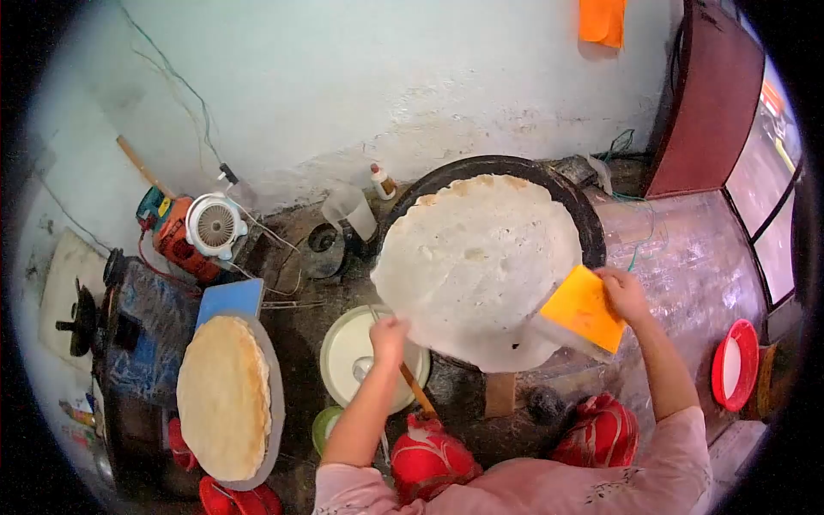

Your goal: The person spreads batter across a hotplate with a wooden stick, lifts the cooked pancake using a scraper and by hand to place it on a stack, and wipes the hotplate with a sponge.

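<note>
A large thin pale flatbread [481,257] lies across a round black griddle [592,215], overhanging its near and left edges. At its lower left edge, my left hand [390,339] is closed, with the fingertips pinching the rim. My right hand [625,294] grips a flat yellow-orange sheet [585,309], which rests against the flatbread's lower right side. Under my left forearm is a bowl of pale batter [339,352] with a ladle in it and a wooden stick [416,390] across it.
On the left, a stack of browned flatbreads [221,395] sits beside a blue board [230,300]. Behind are a blower [215,225], a clear jug [350,213] and a small bottle [383,182]. A red basin [735,365] stands at the far right.
</note>
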### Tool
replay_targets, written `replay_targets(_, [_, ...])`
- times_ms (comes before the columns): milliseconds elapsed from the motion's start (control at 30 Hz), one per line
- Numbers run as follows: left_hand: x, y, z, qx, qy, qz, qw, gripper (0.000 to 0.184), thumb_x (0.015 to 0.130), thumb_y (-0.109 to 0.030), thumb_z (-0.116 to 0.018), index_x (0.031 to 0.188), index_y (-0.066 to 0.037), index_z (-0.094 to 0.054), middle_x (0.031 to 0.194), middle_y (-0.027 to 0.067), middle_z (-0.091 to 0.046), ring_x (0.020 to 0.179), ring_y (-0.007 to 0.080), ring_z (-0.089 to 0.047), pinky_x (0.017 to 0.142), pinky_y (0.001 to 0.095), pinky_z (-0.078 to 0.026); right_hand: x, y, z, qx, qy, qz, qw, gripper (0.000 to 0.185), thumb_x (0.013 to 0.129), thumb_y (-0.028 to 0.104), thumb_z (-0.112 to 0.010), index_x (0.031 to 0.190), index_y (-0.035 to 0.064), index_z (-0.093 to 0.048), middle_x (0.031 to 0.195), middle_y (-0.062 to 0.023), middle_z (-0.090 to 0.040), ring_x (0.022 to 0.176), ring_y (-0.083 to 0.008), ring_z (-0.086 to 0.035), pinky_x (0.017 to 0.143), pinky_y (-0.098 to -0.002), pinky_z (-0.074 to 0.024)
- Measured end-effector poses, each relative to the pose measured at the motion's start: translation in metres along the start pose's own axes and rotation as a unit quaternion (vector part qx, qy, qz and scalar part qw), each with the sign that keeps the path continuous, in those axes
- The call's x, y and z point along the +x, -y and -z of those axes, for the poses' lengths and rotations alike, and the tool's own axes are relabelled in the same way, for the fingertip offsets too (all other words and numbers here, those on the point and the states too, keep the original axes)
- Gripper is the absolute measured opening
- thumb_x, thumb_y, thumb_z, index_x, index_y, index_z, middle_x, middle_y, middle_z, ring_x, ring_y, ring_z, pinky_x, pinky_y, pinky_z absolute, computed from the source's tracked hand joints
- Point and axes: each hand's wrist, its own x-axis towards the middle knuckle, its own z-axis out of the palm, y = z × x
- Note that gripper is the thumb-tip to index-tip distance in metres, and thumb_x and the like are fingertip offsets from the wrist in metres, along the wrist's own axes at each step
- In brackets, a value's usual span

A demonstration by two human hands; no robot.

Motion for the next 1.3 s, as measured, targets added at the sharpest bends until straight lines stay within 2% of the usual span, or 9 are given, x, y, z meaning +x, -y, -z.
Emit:
replay_targets(67, [0.032, -0.034, 0.019, 0.214, -0.031, -0.256, 0.942, 0.011, 0.070, -0.006, -0.062, 0.067, 0.001, -0.055, 0.067, 0.0101, -0.053, 0.063, 0.0250, -0.053, 0.061, 0.0333, -0.044, 0.000, 0.066, -0.020, -0.100, 0.004, 0.078, 0.992, 0.041, 0.082, 0.028, -0.053, 0.116, 0.0040, -0.052, 0.093, -0.0146, -0.064, 0.083, -0.0302, -0.061, 0.074, -0.0362, -0.0468])
replay_targets(100, [0.025, -0.079, 0.030, 0.225, -0.050, -0.380, 0.896, 0.011, 0.072, -0.007, -0.064, 0.077, 0.002, -0.060, 0.069, 0.0053, -0.056, 0.064, 0.0125, -0.053, 0.058, 0.0257, -0.042, 0.003, 0.091, -0.027, -0.123, 0.023, 0.096, 0.988, 0.043, 0.082, 0.030, -0.056, 0.118, 0.0061, -0.052, 0.099, -0.0158, -0.062, 0.090, -0.0317, -0.060, 0.077, -0.0364, -0.0463])
replay_targets(300, [-0.054, -0.243, 0.111, 0.225, 0.032, -0.538, 0.812, 0.010, 0.072, -0.003, -0.062, 0.081, 0.001, -0.059, 0.080, 0.0084, -0.055, 0.063, 0.0192, -0.053, 0.056, 0.0272, -0.042, 0.042, 0.215, -0.077, -0.155, -0.048, 0.285, 0.945, 0.082, 0.070, 0.024, -0.070, 0.137, 0.0166, -0.024, 0.107, -0.0176, -0.059, 0.093, -0.0363, -0.057, 0.079, -0.0396, -0.0452])
replay_targets(500, [-0.094, -0.250, 0.199, 0.247, -0.022, -0.524, 0.815, 0.010, 0.071, -0.002, -0.064, 0.081, 0.000, -0.061, 0.081, 0.0081, -0.054, 0.063, 0.0167, -0.053, 0.056, 0.0262, -0.042, 0.090, 0.303, -0.106, -0.065, -0.159, 0.304, 0.937, 0.070, 0.069, 0.020, -0.070, 0.131, 0.0195, -0.036, 0.094, -0.0167, -0.061, 0.078, -0.0340, -0.058, 0.071, -0.0411, -0.0458])
replay_targets(733, [0.009, -0.173, 0.278, 0.171, -0.100, -0.349, 0.916, 0.010, 0.071, -0.007, -0.062, 0.076, 0.001, -0.063, 0.066, 0.0102, -0.060, 0.059, 0.0181, -0.057, 0.058, 0.0277, -0.045, 0.080, 0.387, -0.150, -0.190, 0.044, 0.334, 0.922, 0.019, 0.071, 0.012, -0.063, 0.089, 0.0048, -0.062, 0.085, -0.0126, -0.064, 0.078, -0.0264, -0.061, 0.070, -0.0350, -0.0470])
replay_targets(933, [0.031, -0.245, 0.381, 0.145, -0.297, -0.319, 0.888, 0.015, 0.075, -0.013, -0.060, 0.084, -0.002, -0.066, 0.063, 0.0087, -0.061, 0.055, 0.0158, -0.058, 0.054, 0.0284, -0.046, 0.052, 0.513, -0.181, -0.079, -0.045, 0.532, 0.842, 0.022, 0.075, 0.001, -0.051, 0.094, 0.0038, -0.060, 0.089, -0.0127, -0.065, 0.081, -0.0235, -0.063, 0.072, -0.0314, -0.0470])
replay_targets(1067, [-0.093, -0.283, 0.460, 0.000, -0.330, -0.519, 0.788, 0.021, 0.080, -0.010, -0.060, 0.096, 0.004, -0.059, 0.087, 0.0059, -0.061, 0.075, 0.0143, -0.058, 0.074, 0.0273, -0.047, -0.083, 0.577, -0.179, 0.018, -0.147, 0.558, 0.816, 0.012, 0.082, 0.011, -0.058, 0.090, 0.0021, -0.061, 0.086, -0.0125, -0.065, 0.076, -0.0227, -0.063, 0.070, -0.0322, -0.0492])
replay_targets(1200, [-0.206, -0.192, 0.485, 0.057, -0.470, -0.528, 0.705, 0.028, 0.075, 0.000, -0.060, 0.102, 0.005, -0.057, 0.103, 0.0141, -0.059, 0.098, 0.0215, -0.057, 0.086, 0.0298, -0.043, -0.111, 0.525, -0.237, 0.146, -0.143, 0.778, 0.594, 0.024, 0.071, 0.002, -0.057, 0.093, 0.0084, -0.062, 0.091, -0.0110, -0.064, 0.075, -0.0248, -0.063, 0.063, -0.0297, -0.0512])
replay_targets(1300, [-0.234, -0.082, 0.494, 0.233, -0.507, -0.449, 0.698, 0.019, 0.072, 0.004, -0.060, 0.091, 0.001, -0.058, 0.107, 0.0132, -0.057, 0.106, 0.0263, -0.052, 0.094, 0.0378, -0.037, -0.155, 0.457, -0.298, 0.085, -0.013, 0.763, 0.640, 0.029, 0.065, 0.002, -0.058, 0.092, 0.0116, -0.063, 0.107, -0.0100, -0.061, 0.073, -0.0214, -0.065, 0.055, -0.0286, -0.0525])
